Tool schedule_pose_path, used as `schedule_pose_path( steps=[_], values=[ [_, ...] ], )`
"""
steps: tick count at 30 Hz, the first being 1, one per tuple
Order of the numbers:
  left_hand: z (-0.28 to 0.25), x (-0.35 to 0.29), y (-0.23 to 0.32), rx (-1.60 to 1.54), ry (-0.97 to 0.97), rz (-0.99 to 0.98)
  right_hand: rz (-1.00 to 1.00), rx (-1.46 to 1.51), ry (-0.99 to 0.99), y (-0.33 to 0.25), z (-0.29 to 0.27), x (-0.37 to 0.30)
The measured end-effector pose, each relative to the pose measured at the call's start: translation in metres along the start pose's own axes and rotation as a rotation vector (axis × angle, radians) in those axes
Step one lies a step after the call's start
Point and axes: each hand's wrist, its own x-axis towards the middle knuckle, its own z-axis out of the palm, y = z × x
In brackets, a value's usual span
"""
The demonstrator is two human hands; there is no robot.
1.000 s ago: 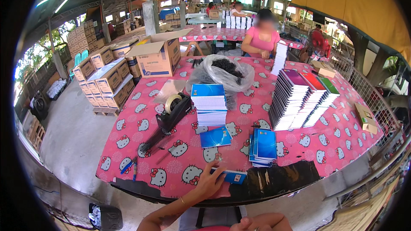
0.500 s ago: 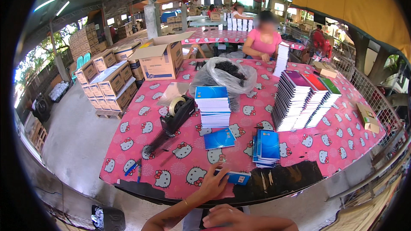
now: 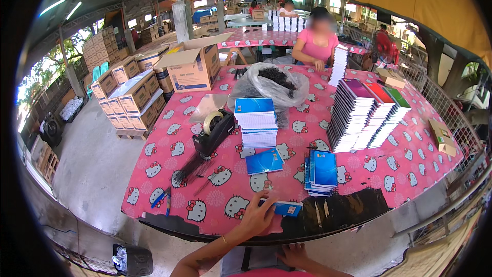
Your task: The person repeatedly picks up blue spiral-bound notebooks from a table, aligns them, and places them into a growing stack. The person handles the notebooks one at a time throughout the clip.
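Note:
My left hand (image 3: 258, 216) reaches over the table's near edge. Its fingers are bent around the left end of a small blue notebook (image 3: 288, 209), whose far side they partly hide. Below the table edge, near my lap, my right hand (image 3: 293, 255) holds nothing, its fingers apart. Another blue notebook (image 3: 264, 161) lies flat just beyond my left hand. Behind it rises a tall stack of blue-covered notebooks (image 3: 255, 123). To the right sits a lower, uneven pile of blue spiral notebooks (image 3: 324, 169).
A black tape dispenser (image 3: 215, 136), black spiral coils (image 3: 192, 169) and pens (image 3: 162, 199) lie left. Farther back stand a plastic bag of black coils (image 3: 271, 87) and an open carton (image 3: 195, 72). Tall notebook stacks (image 3: 353, 115) stand right; a person (image 3: 318, 41) works across the table.
My right hand has drawn down from in front of the table toward my lap, its fingers now spread. My left hand stays at the notebook. The view has shifted slightly.

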Motion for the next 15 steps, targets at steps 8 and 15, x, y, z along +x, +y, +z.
schedule_pose_path(
  steps=[8, 15],
  values=[
    [-0.003, -0.001, 0.002, -0.012, -0.005, -0.002, -0.214, 0.005, 0.098, 0.017, -0.041, 0.029],
    [-0.001, 0.0, -0.002, -0.068, -0.002, -0.043, -0.202, 1.016, -0.779, 0.013, -0.196, 0.05]
  ],
)
